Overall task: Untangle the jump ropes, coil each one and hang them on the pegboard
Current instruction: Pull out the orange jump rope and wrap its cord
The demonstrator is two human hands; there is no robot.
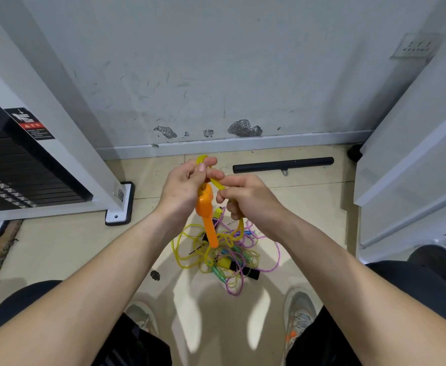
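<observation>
My left hand (183, 184) grips the top of an orange jump-rope handle (206, 215) that hangs down, with yellow rope looped over its fingers. Just to the right, my right hand (245, 196) pinches the yellow rope (217, 184), and the rope runs down from it to the floor. Below both hands lies a tangled pile of jump ropes (224, 254) on the tiles: yellow rope, pink-and-white braided rope (276, 256), a yellow-and-black handle (227, 262) and green and blue parts. No pegboard is in view.
A weight-stack machine (18, 165) with a white frame stands at the left, its foot (120, 207) near the pile. A black bar (282, 165) lies by the wall. White panels (412, 165) stand at the right. My shoes (299, 315) flank the floor below the pile.
</observation>
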